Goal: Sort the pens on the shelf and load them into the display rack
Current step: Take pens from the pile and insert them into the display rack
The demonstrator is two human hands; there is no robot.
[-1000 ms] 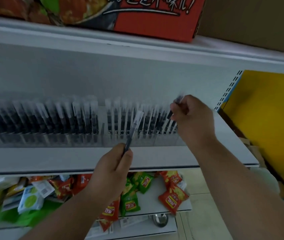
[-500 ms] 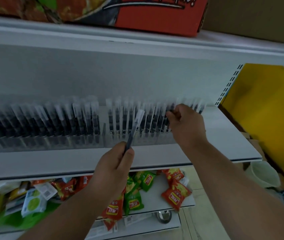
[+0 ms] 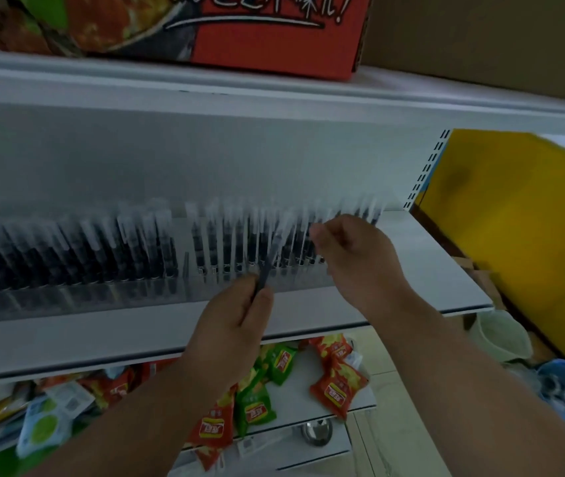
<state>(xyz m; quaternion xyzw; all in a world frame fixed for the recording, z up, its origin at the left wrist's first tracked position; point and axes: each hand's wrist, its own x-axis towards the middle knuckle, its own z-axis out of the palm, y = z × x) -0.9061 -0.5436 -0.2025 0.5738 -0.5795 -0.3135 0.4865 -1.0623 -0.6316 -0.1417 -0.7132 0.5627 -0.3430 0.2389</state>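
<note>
Nearest, snack packets [image 3: 337,390] lie on the lower shelf. Above them the left hand [image 3: 231,325] pinches one pen [image 3: 272,258], tilted, tip end down, in front of the clear rack [image 3: 102,297] on the white shelf [image 3: 411,270]. The right hand [image 3: 353,256], fingers curled, works among racked pens [image 3: 226,242]; whether it grips one is unclear. Packed rows leave little room, so either hand could likely knock neighbours over. Farthest, a red box [image 3: 274,39] sits overhead
</note>
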